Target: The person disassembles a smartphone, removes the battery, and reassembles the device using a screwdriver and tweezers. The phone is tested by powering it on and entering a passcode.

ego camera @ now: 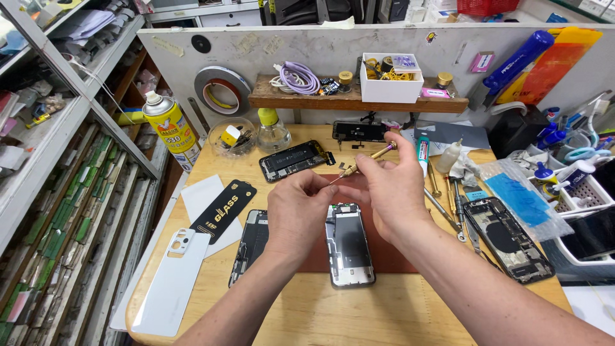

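At the middle of the frame, above a dark red work mat (pixel 384 253), the right hand (pixel 391 189) pinches a slim brass precision screwdriver (pixel 365 159) between thumb and fingers, its shaft slanting down to the left, while the left hand (pixel 298 214) closes its fingertips at the tip, around something too small to make out. Such a driver looks light, stiff and smooth, so it is best held at its knurled brass handle rather than the thin blade. Just below the hands lies an opened phone frame (pixel 350 247) with a bare metal plate; it looks thin and fragile, better gripped by its long edges than by its inner parts. Toward the upper left stands a yellow spray can (pixel 172 131) with a red-and-white label, and beside it a clear plastic cup (pixel 232 138) of small parts. Lower left lies a black rectangular screen-protector package (pixel 223 210) with gold lettering, next to a white phone back cover (pixel 172 282). Along the top, a white box (pixel 391 82) sits on a wooden shelf (pixel 352 101), with a small pink label-like packet (pixel 480 62) on the wall behind.
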